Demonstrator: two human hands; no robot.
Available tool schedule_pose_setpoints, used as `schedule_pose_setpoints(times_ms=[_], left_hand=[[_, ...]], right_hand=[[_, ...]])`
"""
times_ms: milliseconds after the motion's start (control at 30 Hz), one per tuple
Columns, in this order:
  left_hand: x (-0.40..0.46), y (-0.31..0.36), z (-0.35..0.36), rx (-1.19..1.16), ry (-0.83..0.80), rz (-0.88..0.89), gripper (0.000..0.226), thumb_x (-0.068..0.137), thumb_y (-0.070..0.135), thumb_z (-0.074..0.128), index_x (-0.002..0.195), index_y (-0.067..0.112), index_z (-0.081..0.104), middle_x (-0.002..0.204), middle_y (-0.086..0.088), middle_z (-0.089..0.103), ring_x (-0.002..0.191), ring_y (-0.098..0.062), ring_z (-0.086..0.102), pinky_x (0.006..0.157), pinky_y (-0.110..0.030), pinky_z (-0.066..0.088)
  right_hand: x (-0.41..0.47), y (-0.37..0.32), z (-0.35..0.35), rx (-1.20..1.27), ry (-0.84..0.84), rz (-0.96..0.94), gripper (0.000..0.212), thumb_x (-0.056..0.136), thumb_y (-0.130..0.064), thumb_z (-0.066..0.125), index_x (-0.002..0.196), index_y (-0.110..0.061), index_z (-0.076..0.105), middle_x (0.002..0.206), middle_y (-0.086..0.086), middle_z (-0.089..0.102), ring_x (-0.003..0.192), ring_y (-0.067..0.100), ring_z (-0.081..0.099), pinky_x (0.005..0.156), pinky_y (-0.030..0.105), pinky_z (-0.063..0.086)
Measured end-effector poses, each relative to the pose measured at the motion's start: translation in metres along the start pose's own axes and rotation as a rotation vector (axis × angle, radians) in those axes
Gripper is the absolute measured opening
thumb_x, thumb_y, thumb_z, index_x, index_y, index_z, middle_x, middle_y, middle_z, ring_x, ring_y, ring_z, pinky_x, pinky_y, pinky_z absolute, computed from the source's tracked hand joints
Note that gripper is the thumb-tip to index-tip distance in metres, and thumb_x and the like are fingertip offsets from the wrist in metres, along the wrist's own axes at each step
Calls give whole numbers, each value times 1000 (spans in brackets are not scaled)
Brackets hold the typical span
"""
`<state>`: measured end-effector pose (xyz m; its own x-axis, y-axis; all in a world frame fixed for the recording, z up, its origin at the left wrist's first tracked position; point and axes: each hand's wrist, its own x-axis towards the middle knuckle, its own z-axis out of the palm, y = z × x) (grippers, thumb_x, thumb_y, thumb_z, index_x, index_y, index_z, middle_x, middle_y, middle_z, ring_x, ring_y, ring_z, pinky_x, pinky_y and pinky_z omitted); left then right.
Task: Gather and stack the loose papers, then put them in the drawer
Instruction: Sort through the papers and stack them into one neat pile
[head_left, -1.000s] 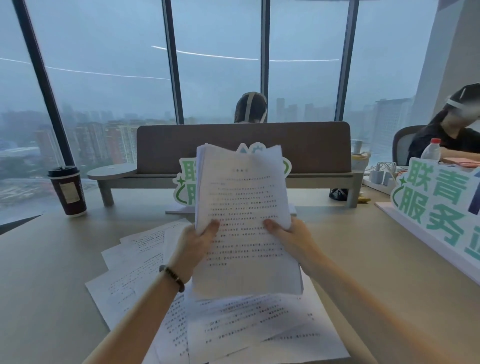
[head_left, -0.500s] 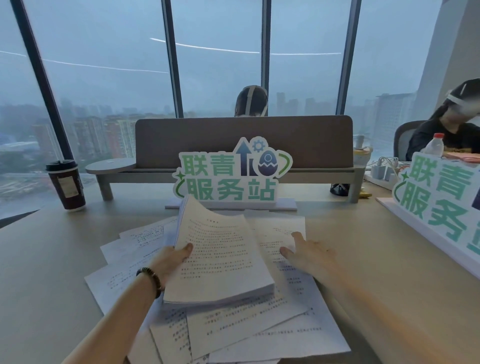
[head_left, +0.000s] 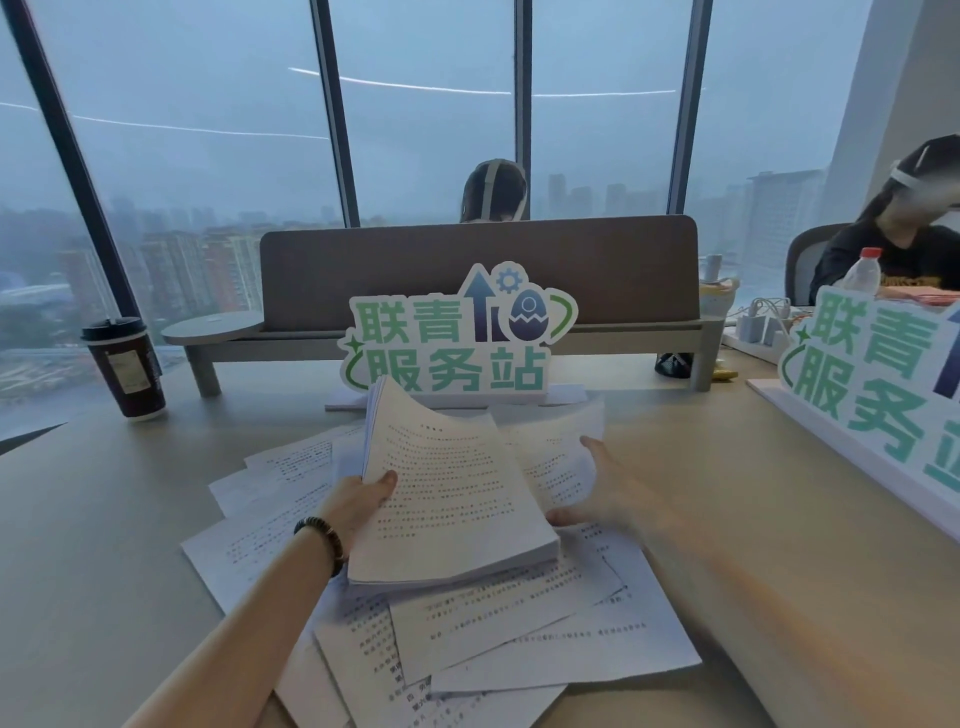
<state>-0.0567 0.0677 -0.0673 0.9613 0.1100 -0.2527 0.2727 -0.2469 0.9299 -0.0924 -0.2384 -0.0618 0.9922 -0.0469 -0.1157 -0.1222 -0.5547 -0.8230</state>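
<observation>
A thick stack of printed papers (head_left: 447, 493) lies tilted on the scattered sheets, its far end curling up. My left hand (head_left: 358, 504) grips the stack's left edge, thumb on top. My right hand (head_left: 613, 499) lies to the right of the stack, its fingers stretched out on a single loose sheet (head_left: 556, 452) and its thumb near the stack's near right corner. Several more loose papers (head_left: 519, 623) fan out over the beige table (head_left: 104, 545), under and around the stack. No drawer is in view.
A green sign (head_left: 457, 338) stands right behind the papers, before a brown divider shelf (head_left: 478, 270). A dark coffee cup (head_left: 124, 369) is at far left. A second sign (head_left: 883, 379), chargers (head_left: 763, 322) and a bottle (head_left: 865, 270) are at right. Two people sit beyond.
The stack, held upright in both hands a second ago, has come down onto the scattered sheets. My right hand left it and moved onto a loose sheet at the right.
</observation>
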Motion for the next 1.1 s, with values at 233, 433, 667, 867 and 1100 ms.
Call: schedule_pose_setpoints(times_ms=[233,433,667,867,1100], left_hand=[[-4,3,-4,-163,-55,-14,23,97,27,57,102,6,65,91,-13,71,76,-30,67,60,-35,55],[-2,5,-20,-283,-35,6,19,97,26,58,96,9,65,93,-15,70,80,-33,66,67,-41,57],[2,2,-32,-308,0,-12,19,96,27,59,98,9,64,97,-16,69,82,-34,66,70,-42,55],[4,-2,-30,-308,-10,-27,17,96,23,58,95,7,63,94,-15,69,79,-32,67,59,-40,60],[5,-8,-22,-223,-13,-70,21,95,26,61,100,5,63,105,-21,69,97,-40,66,90,-56,52]], right_hand=[[-2,1,-3,-127,-27,-40,125,60,-29,95,157,-33,15,159,2,31,143,28,34,112,50,36],[0,4,-2,-49,39,-63,125,65,-16,92,158,-28,10,158,-1,33,145,28,32,114,49,32],[5,10,-9,-74,115,0,126,67,-17,91,157,-25,4,156,4,35,134,29,44,96,41,45],[12,18,-13,-46,157,-1,78,74,-11,81,138,-18,36,124,1,56,117,26,55,89,39,51],[20,24,-14,45,176,83,29,92,-13,64,120,-16,59,116,6,67,101,23,62,81,33,53]])
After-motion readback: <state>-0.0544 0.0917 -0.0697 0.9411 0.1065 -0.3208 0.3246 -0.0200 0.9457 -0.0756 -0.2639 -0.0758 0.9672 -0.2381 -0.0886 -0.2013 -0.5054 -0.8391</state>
